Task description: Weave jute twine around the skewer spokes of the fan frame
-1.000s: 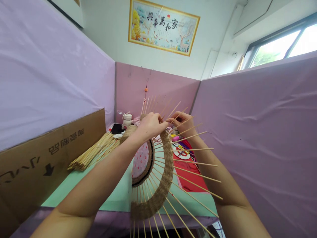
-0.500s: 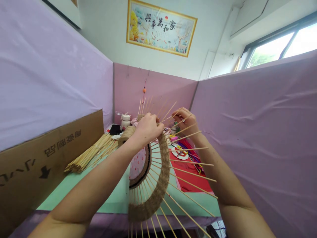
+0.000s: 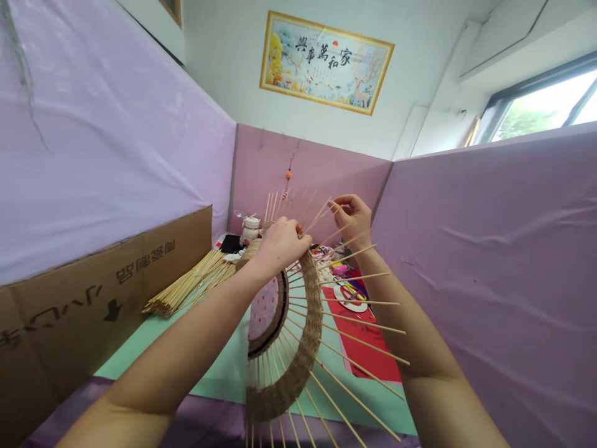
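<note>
A half-round woven piece (image 3: 311, 323) stands upright in front of me. Its brown twine band runs around thin wooden sticks that fan outward, and a pink dotted panel (image 3: 263, 311) edged in brown and black fills its centre. At the top of the band, my left hand (image 3: 283, 241) grips the weave, thumb and fingers closed on it. My right hand (image 3: 353, 214) is up to the right, thumb and forefinger pinched beside a stick's tip. Whether they hold that stick or a strand of twine is too fine to make out.
A bundle of loose sticks (image 3: 186, 283) lies at the left beside a cardboard sheet (image 3: 107, 298). Behind the weave are a twine spool (image 3: 247, 254) and a white jar (image 3: 250, 230). Red sheet material (image 3: 368, 348) and a white disc (image 3: 351, 300) lie at the right. Purple-covered partitions (image 3: 489, 267) enclose the table.
My right hand has risen slightly, its fingertips now beside a stick's tip. My left hand keeps its hold on the band. The whole view has shifted, with the background moving right.
</note>
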Motion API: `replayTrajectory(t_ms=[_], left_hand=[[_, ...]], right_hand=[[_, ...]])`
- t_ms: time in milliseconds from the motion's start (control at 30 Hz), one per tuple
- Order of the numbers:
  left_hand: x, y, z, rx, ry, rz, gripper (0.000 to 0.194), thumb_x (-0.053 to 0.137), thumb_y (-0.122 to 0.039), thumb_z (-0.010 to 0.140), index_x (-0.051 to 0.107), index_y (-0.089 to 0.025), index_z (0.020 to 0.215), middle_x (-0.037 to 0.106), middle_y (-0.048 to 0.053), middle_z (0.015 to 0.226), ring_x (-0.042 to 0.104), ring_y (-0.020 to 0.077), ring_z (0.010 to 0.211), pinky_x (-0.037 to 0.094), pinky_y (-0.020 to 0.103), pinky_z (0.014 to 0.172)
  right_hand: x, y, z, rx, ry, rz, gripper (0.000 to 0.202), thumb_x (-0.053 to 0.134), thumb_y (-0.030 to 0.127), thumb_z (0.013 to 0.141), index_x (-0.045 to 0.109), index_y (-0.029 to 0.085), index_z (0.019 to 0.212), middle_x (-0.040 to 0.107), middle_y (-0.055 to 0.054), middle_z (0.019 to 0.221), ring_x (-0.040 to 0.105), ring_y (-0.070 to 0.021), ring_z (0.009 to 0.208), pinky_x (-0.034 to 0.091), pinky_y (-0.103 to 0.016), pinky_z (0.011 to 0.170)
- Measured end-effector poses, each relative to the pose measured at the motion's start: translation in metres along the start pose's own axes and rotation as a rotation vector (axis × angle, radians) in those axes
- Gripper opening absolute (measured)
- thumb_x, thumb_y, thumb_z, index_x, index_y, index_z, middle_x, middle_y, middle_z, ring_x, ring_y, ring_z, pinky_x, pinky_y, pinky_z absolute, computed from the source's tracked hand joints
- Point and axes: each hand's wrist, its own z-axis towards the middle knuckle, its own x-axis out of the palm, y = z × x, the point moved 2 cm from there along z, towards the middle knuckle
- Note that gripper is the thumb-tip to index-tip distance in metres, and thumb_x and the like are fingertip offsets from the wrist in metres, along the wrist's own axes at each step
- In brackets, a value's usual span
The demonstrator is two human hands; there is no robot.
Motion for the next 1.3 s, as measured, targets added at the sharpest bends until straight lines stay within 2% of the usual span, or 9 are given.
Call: replayTrajectory(t_ms=[67, 133, 300, 500, 733, 900, 1033, 1167, 1300], left_hand=[[0.000, 0.000, 0.000, -0.002, 0.008, 0.005, 0.028, 0.050, -0.032, 0.076, 0.071, -0.015, 0.085, 0.066, 0.012, 0.092, 0.063, 0.0255, 0.087, 0.049, 0.036, 0.080], [-0.001, 0.001, 0.000, -0.007, 0.012, 0.004, 0.028, 0.049, -0.031, 0.076, 0.071, -0.015, 0.085, 0.066, 0.013, 0.091, 0.063, 0.0255, 0.087, 0.049, 0.036, 0.080], [-0.002, 0.007, 0.001, -0.034, 0.007, -0.003, 0.030, 0.049, -0.033, 0.076, 0.071, -0.014, 0.084, 0.067, 0.014, 0.091, 0.064, 0.0266, 0.088, 0.049, 0.037, 0.082], [0.000, 0.010, 0.005, -0.076, 0.056, 0.042, 0.033, 0.048, -0.033, 0.075, 0.072, -0.014, 0.086, 0.070, 0.013, 0.091, 0.066, 0.0260, 0.089, 0.050, 0.035, 0.082], [0.002, 0.007, 0.004, -0.081, 0.070, 0.060, 0.033, 0.049, -0.035, 0.075, 0.073, -0.015, 0.086, 0.071, 0.014, 0.091, 0.067, 0.0266, 0.090, 0.051, 0.034, 0.079], [0.004, 0.008, 0.001, -0.069, 0.039, 0.029, 0.031, 0.050, -0.033, 0.075, 0.073, -0.014, 0.085, 0.069, 0.014, 0.092, 0.066, 0.0264, 0.089, 0.051, 0.035, 0.080], [0.005, 0.006, -0.001, -0.051, 0.002, -0.020, 0.029, 0.052, -0.034, 0.074, 0.071, -0.015, 0.086, 0.068, 0.012, 0.093, 0.065, 0.0255, 0.089, 0.050, 0.036, 0.081], [0.004, 0.002, -0.005, -0.038, -0.019, -0.063, 0.025, 0.053, -0.034, 0.073, 0.068, -0.016, 0.083, 0.066, 0.010, 0.090, 0.063, 0.0242, 0.088, 0.049, 0.036, 0.081], [0.004, 0.001, -0.007, -0.026, -0.045, -0.087, 0.024, 0.054, -0.035, 0.074, 0.066, -0.017, 0.081, 0.064, 0.009, 0.088, 0.061, 0.0230, 0.084, 0.048, 0.035, 0.077]], right_hand=[[0.006, 0.002, 0.004, 0.054, 0.034, 0.109, 0.018, 0.068, 0.035, 0.076, 0.058, 0.020, 0.078, 0.055, 0.004, 0.061, 0.051, -0.0101, 0.049, 0.042, -0.024, 0.048], [0.011, 0.009, 0.006, 0.023, 0.026, 0.106, 0.014, 0.067, 0.031, 0.077, 0.058, 0.020, 0.079, 0.056, 0.004, 0.062, 0.055, -0.0109, 0.052, 0.045, -0.025, 0.050], [0.009, 0.026, 0.008, -0.244, -0.029, -0.212, 0.005, 0.061, 0.022, 0.083, 0.060, 0.020, 0.078, 0.060, -0.001, 0.074, 0.057, -0.0134, 0.064, 0.047, -0.028, 0.063], [0.005, 0.029, 0.015, -0.496, 0.077, -0.514, 0.016, 0.052, 0.030, 0.093, 0.061, 0.021, 0.084, 0.061, -0.005, 0.087, 0.057, -0.0170, 0.077, 0.045, -0.029, 0.071], [0.006, 0.024, 0.029, -0.516, 0.158, -0.548, 0.015, 0.056, 0.028, 0.090, 0.062, 0.020, 0.080, 0.062, -0.004, 0.080, 0.056, -0.0162, 0.071, 0.043, -0.027, 0.067], [0.002, 0.014, 0.028, -0.390, 0.182, -0.546, 0.012, 0.057, 0.024, 0.085, 0.062, 0.019, 0.075, 0.063, -0.004, 0.076, 0.055, -0.0165, 0.069, 0.041, -0.028, 0.067], [0.010, -0.018, 0.022, -0.123, 0.268, -0.431, 0.011, 0.064, 0.025, 0.075, 0.060, 0.018, 0.068, 0.060, -0.001, 0.066, 0.050, -0.0139, 0.062, 0.039, -0.027, 0.063], [0.035, -0.058, 0.000, 0.293, 0.353, -0.078, 0.014, 0.068, 0.023, 0.064, 0.056, 0.018, 0.060, 0.052, 0.004, 0.055, 0.044, -0.0113, 0.055, 0.033, -0.024, 0.055], [0.068, -0.074, -0.028, 0.420, 0.428, 0.082, 0.022, 0.069, 0.025, 0.059, 0.049, 0.019, 0.054, 0.047, 0.005, 0.049, 0.042, -0.0103, 0.052, 0.032, -0.024, 0.052]])
